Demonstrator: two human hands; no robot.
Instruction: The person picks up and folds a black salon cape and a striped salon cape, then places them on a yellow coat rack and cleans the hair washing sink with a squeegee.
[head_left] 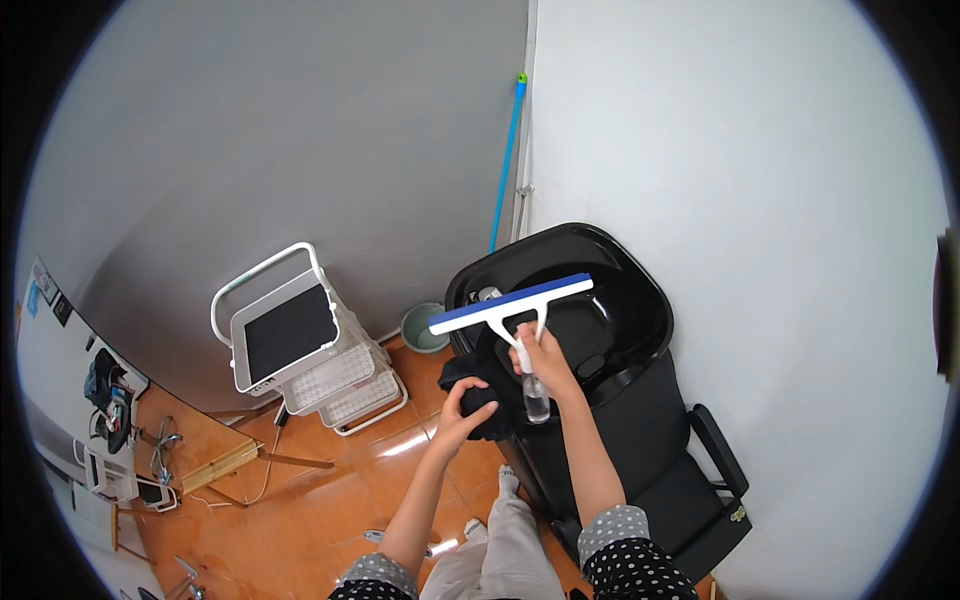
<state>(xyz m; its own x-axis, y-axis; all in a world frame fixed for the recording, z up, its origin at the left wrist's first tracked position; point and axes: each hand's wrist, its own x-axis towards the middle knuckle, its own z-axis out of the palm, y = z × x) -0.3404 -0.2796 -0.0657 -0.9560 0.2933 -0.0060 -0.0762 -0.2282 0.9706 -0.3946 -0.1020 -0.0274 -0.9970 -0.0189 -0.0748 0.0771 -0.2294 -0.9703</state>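
My right hand [543, 362] grips a white spray squeegee [512, 304] with a blue blade and a clear bottle [536, 400] below the fist. Its wide head points away from me, above the black shampoo basin [640, 300]. To the left, my left hand [463, 415] has its fingers and thumb curved round a bunched black cloth [490, 418]. The basin joins a black padded chair [640, 450], and both hands are over its near left side. Behind the squeegee head, part of a metal fitting [488, 294] shows at the basin's left rim.
A white tiered trolley [290, 377] stands left against the grey wall, with a pale green bucket [424, 328] beside the basin. A blue pole [507, 165] leans in the corner. The chair's armrest [718, 450] is on the right. A large mirror [150, 400] curves along the left.
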